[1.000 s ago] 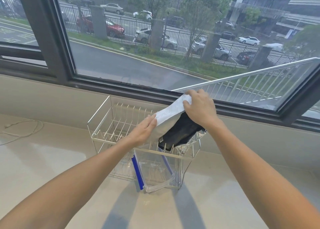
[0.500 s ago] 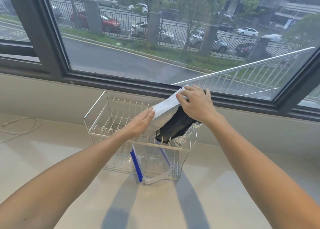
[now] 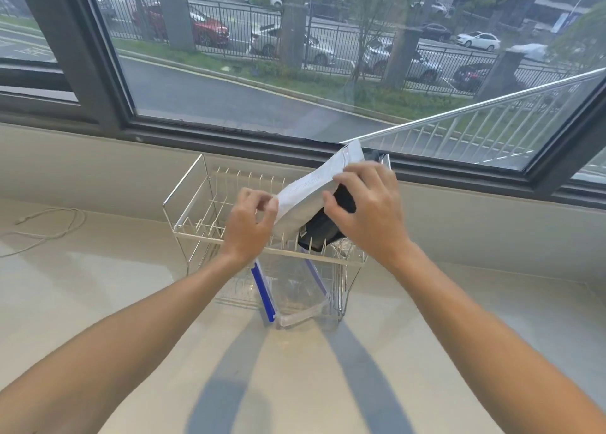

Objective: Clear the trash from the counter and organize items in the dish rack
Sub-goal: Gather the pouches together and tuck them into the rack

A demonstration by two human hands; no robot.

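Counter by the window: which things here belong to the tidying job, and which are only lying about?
Job: white packet, black packet, wire dish rack, clear box, left hand, right hand.
Lying about: white cable.

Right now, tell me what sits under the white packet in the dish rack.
Under the white packet a black packet and crinkled silver foil show in the dish rack. Both the left hand and the right hand cover part of them, so anything deeper is hidden.
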